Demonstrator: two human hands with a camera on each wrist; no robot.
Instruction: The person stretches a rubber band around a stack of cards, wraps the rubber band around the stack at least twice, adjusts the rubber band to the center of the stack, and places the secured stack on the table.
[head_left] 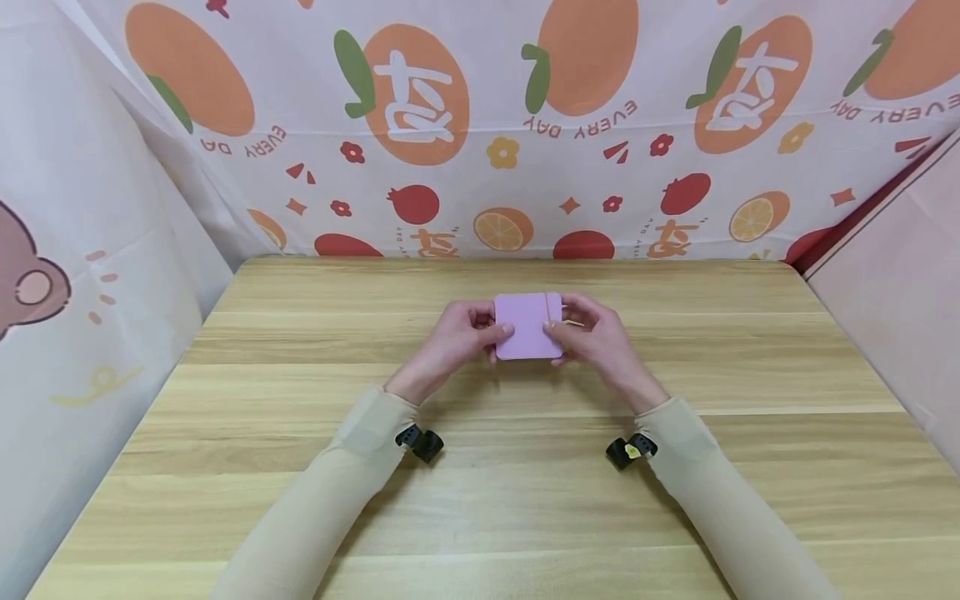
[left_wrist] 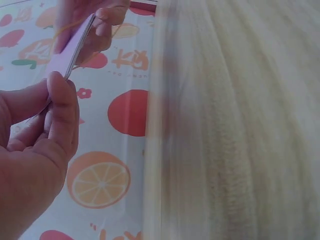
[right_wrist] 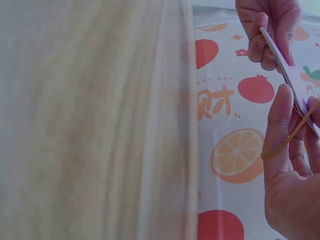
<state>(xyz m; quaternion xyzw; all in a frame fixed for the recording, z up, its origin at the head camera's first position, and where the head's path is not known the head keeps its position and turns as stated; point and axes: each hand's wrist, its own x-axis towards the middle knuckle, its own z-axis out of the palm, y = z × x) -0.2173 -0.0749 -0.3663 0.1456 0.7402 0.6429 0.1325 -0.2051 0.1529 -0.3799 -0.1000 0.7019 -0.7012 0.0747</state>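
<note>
A small lilac square pad (head_left: 527,337) with rounded corners is held over the wooden table, its broad face up towards the head camera. My left hand (head_left: 459,340) pinches its left side, thumb on the face and fingers behind. At the opposite side my right hand (head_left: 603,343) grips it the same way. An orange rubber band (right_wrist: 283,146) passes over the pad near its right side and stretches round a finger of the right hand. Seen edge-on in the left wrist view, the pad (left_wrist: 64,62) is thin and layered.
Below the hands spreads a wooden table (head_left: 517,483) with light grain. A white cloth (head_left: 480,179) printed with fruit hangs along its back edge. Pale cloths (head_left: 127,250) flank the table at the sides. Each wrist carries a small black camera (head_left: 427,446).
</note>
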